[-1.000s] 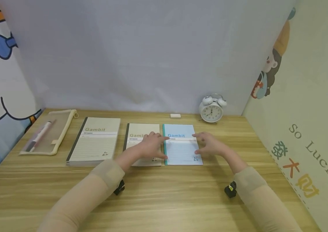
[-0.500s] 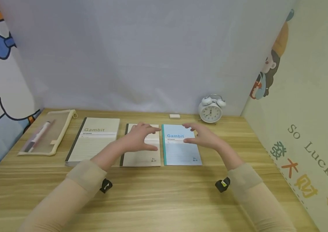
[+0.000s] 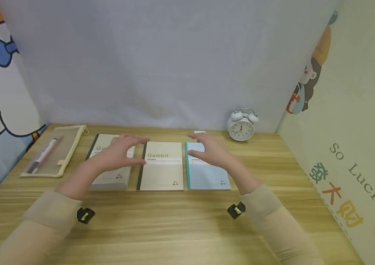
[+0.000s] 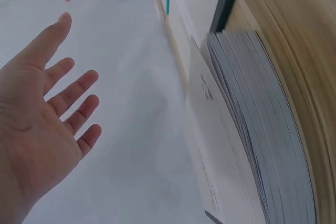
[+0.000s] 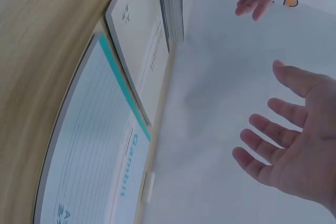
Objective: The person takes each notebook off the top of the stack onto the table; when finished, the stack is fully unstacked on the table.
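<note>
Three "Gambit" notebooks lie side by side on the wooden table (image 3: 187, 221). My left hand (image 3: 133, 150) hovers open, fingers spread, above the large cream notebook (image 3: 116, 180) at the left. My right hand (image 3: 196, 147) hovers open above the left part of the blue notebook (image 3: 209, 176). The small cream notebook (image 3: 162, 167) lies uncovered between the two hands. The left wrist view shows the open palm of my left hand (image 4: 47, 114) beside the thick page edge of the large notebook (image 4: 252, 129). The right wrist view shows my right hand (image 5: 294, 150) open above the blue notebook (image 5: 89, 171).
A white twin-bell alarm clock (image 3: 241, 127) stands at the back right. A see-through pencil pouch (image 3: 53, 151) with a pen lies at the far left. A small white eraser (image 3: 200, 131) peeks out behind my right hand. Walls close in the back and both sides.
Both hands have lifted off the blue notebook's edges and moved left: the left hand from the small cream notebook to above the large one, the right hand across to the blue notebook's left part.
</note>
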Motion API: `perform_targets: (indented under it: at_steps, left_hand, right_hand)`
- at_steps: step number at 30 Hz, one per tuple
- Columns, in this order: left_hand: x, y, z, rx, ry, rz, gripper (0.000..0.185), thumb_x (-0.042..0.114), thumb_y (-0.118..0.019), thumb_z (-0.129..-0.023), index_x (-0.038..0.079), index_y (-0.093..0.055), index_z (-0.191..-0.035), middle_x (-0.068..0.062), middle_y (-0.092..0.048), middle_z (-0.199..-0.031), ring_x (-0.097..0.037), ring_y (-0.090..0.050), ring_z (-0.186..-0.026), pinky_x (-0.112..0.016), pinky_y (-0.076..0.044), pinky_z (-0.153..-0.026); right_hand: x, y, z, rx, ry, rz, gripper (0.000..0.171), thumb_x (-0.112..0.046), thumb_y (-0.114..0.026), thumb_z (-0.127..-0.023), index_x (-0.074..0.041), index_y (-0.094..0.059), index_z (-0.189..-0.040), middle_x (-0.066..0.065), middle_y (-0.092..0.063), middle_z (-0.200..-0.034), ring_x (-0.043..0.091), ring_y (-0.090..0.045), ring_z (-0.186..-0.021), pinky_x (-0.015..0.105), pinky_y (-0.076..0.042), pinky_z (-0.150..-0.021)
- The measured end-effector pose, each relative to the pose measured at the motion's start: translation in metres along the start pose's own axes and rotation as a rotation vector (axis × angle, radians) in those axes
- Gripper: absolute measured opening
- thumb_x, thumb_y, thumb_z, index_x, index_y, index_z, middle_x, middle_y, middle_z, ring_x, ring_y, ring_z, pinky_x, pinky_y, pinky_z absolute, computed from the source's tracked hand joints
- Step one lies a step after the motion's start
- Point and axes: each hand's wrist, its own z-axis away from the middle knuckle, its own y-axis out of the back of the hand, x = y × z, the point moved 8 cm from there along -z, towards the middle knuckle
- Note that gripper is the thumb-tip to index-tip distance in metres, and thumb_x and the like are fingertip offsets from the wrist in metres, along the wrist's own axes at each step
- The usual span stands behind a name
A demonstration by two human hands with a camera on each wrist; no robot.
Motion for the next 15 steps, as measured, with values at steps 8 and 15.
perform_targets:
  at_steps: [8,15]
  left_hand:
    - [-0.048,0.023,0.031,0.088,0.035,-0.003,0.068,0.048,-0.064,-0.076,0.014,-0.044,-0.132,-0.011,-0.05,-0.126,-0.035,-0.037,-0.118,-0.056,-0.023,-0.095]
    - [-0.091,0.031,0.058,0.093,0.154,-0.005,0.074,0.049,-0.064,-0.076,0.014,-0.038,-0.135,-0.015,-0.041,-0.134,-0.038,-0.03,-0.122,-0.059,-0.02,-0.094]
  right_hand:
    - [-0.042,-0.033,-0.02,-0.072,0.083,-0.009,0.059,-0.036,-0.057,-0.086,-0.013,-0.037,-0.136,0.004,-0.041,-0.135,0.02,-0.04,-0.122,0.035,-0.033,-0.1]
    - [-0.067,-0.062,-0.039,-0.133,0.101,0.003,0.062,-0.04,-0.055,-0.086,-0.015,-0.032,-0.138,0.003,-0.038,-0.138,0.019,-0.032,-0.128,0.035,-0.028,-0.104]
